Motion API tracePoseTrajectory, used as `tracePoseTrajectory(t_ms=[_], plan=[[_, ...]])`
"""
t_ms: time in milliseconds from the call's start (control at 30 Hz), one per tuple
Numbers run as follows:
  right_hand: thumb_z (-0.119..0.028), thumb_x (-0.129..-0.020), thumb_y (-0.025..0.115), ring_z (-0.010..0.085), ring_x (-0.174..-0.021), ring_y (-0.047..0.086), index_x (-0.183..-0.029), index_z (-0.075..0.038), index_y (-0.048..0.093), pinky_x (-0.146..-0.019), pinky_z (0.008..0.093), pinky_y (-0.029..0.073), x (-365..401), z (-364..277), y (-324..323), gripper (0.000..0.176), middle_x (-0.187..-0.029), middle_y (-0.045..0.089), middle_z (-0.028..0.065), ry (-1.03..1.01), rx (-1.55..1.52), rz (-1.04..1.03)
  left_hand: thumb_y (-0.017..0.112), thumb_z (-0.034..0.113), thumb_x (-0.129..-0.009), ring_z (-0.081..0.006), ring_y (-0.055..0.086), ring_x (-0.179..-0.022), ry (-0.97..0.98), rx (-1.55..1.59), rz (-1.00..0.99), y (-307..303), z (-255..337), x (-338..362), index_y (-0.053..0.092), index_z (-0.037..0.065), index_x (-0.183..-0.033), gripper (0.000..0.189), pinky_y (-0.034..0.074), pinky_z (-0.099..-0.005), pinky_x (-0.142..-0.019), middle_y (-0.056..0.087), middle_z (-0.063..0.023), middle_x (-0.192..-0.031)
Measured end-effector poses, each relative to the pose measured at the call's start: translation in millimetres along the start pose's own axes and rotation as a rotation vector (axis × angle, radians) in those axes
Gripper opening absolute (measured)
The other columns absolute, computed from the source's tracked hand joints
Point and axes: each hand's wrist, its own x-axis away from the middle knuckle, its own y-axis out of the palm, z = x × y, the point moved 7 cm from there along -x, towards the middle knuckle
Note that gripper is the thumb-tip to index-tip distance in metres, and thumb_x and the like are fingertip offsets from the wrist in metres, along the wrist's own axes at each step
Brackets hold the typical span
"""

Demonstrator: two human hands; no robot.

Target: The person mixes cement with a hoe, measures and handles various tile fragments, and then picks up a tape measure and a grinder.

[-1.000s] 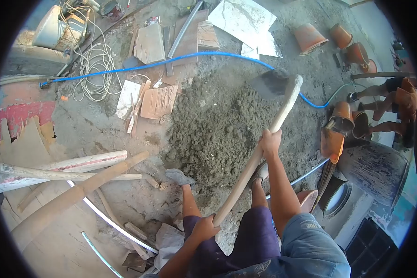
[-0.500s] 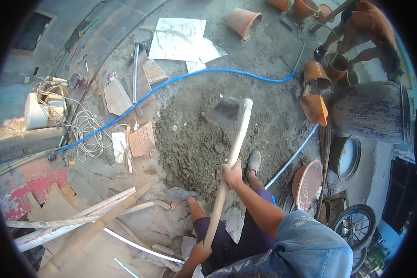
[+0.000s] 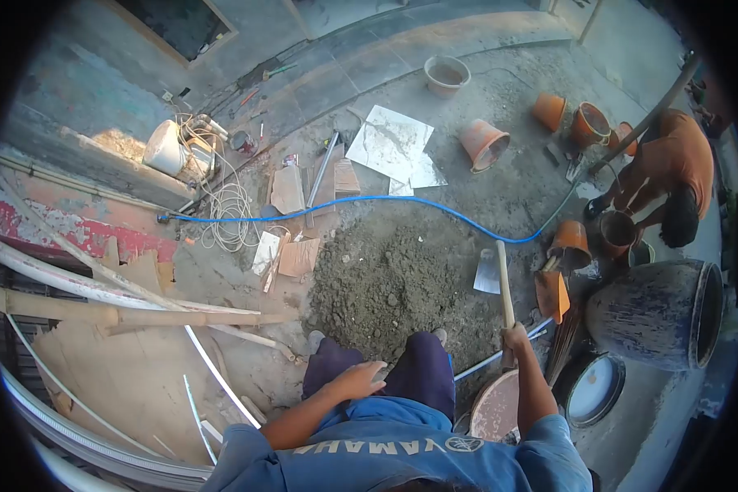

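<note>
My right hand (image 3: 514, 338) is wrapped round the lower part of the wooden handle of a hoe (image 3: 507, 287), held out to my right side. The hoe's flat metal blade (image 3: 487, 271) hangs near the ground at the right edge of a mound of grey wet mortar (image 3: 385, 283). My left hand (image 3: 359, 381) holds nothing; its fingers are stretched out and apart, over my lap by the purple shorts (image 3: 422, 369). The mortar mound lies just ahead of my feet.
A blue hose (image 3: 402, 198) crosses the ground beyond the mound. Bamboo poles (image 3: 139, 316) lie at left. At right stand a large jar (image 3: 652, 316), an orange bucket (image 3: 570, 244) and a reddish basin (image 3: 494, 407). Another person (image 3: 672, 164) bends over buckets at upper right.
My left hand has let go of the hoe handle and moved to my lap. My right hand has carried the hoe to the right, off the mound. The view has shifted too.
</note>
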Motion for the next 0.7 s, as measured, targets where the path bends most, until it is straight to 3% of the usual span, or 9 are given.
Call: tracePoseTrajectory(t_ms=[100, 167, 300, 333, 367, 500, 533, 600, 700], plan=[[-0.009, -0.078, 0.062, 0.0252, -0.061, 0.066, -0.098, 0.008, 0.064, -0.052, 0.0387, 0.052, -58.5, 39.6, -5.0, 0.027, -0.073, 0.065, 0.0146, 0.010, 0.355, -0.068, 0.066, 0.023, -0.086, -0.0384, 0.065, -0.094, -0.249, 0.135, 0.384, -72.3, -77.2, 25.5, 0.051, 0.000, -0.127, 0.049, 0.051, -0.0435, -0.082, 0.068, -0.0212, -0.100], [-0.012, -0.077, 0.065, 0.0264, -0.068, 0.069, -0.099, 0.008, 0.068, -0.058, 0.0398, 0.054, -44.0, 8.5, -9.8, 0.029, -0.078, 0.068, 0.0163, 0.055, 0.524, -0.116, 0.066, 0.023, -0.085, -0.0369, 0.066, -0.091, -0.479, 0.135, 0.608, -117.3, -111.1, 69.6, 0.054, -0.001, -0.122, 0.046, 0.052, -0.0422, -0.081, 0.068, -0.0218, -0.097], [-0.021, -0.077, 0.071, 0.0281, -0.071, 0.070, -0.100, 0.003, 0.069, -0.062, 0.0403, 0.055, -38.7, -34.9, -8.7, 0.033, -0.080, 0.070, 0.0169, -0.084, 0.719, -0.188, 0.067, 0.023, -0.082, -0.0389, 0.065, -0.095, -0.581, 0.256, 0.960, -105.2, -249.2, 145.5, 0.060, -0.001, -0.111, 0.038, 0.051, -0.0424, -0.082, 0.067, -0.0237, -0.100], [-0.023, -0.077, 0.073, 0.0276, -0.072, 0.071, -0.101, 0.001, 0.070, -0.062, 0.0402, 0.054, -37.5, -37.5, -9.4, 0.034, -0.081, 0.070, 0.0171, -0.077, 0.696, -0.225, 0.067, 0.023, -0.082, -0.0389, 0.065, -0.095, -0.597, 0.278, 0.970, -96.9, -246.5, 155.8, 0.060, -0.001, -0.111, 0.038, 0.051, -0.0424, -0.082, 0.067, -0.0237, -0.100], [-0.032, -0.074, 0.073, 0.0358, -0.100, 0.067, -0.110, -0.003, 0.068, -0.082, 0.0437, 0.053, -37.0, -40.7, -10.8, 0.046, -0.105, 0.068, 0.0222, -0.051, 0.703, -0.280, 0.066, 0.022, -0.082, -0.0387, 0.065, -0.095, -0.707, 0.312, 0.943, -85.3, -248.3, 171.5, 0.061, 0.000, -0.110, 0.037, 0.051, -0.0431, -0.082, 0.067, -0.0235, -0.100], [-0.039, -0.073, 0.074, 0.0361, -0.106, 0.064, -0.115, -0.003, 0.065, -0.086, 0.0452, 0.052, -56.0, -68.7, -21.5, 0.056, -0.112, 0.066, 0.0229, -0.088, 0.895, -0.337, 0.067, 0.024, -0.080, -0.0367, 0.067, -0.088, -0.965, 0.379, 0.794, -5.0, -321.9, 173.9, 0.067, 0.001, -0.103, 0.032, 0.053, -0.0438, -0.080, 0.069, -0.0210, -0.092], [-0.042, -0.074, 0.073, 0.0362, -0.107, 0.063, -0.117, -0.004, 0.064, -0.088, 0.0457, 0.051, -49.1, -87.2, -27.1, 0.059, -0.114, 0.065, 0.0232, -0.108, 0.949, -0.324, 0.067, 0.024, -0.080, -0.0367, 0.067, -0.088, -0.980, 0.409, 0.790, -3.1, -325.6, 164.2, 0.067, 0.001, -0.103, 0.032, 0.053, -0.0438, -0.080, 0.069, -0.0210, -0.092], [-0.045, -0.078, 0.066, 0.0382, -0.113, 0.059, -0.125, -0.002, 0.058, -0.093, 0.0461, 0.048, -42.6, -133.9, -40.5, 0.064, -0.117, 0.063, 0.0243, -0.082, 0.994, -0.192, 0.067, 0.029, -0.079, -0.0337, 0.069, -0.081, -0.914, 0.430, 0.399, 5.3, -324.1, 116.4, 0.072, 0.002, -0.088, 0.029, 0.054, -0.0421, -0.079, 0.071, -0.0174, -0.081], [-0.039, -0.083, 0.059, 0.0425, -0.113, 0.057, -0.125, -0.001, 0.056, -0.093, 0.0484, 0.047, -65.3, -204.7, -33.9, 0.056, -0.118, 0.060, 0.0287, -0.121, 0.969, -0.185, 0.064, 0.032, -0.079, -0.0315, 0.069, -0.074, -0.764, 0.266, 0.225, -40.0, -339.4, 22.5, 0.071, 0.004, -0.069, 0.031, 0.054, -0.0416, -0.076, 0.068, -0.0161, -0.069]])
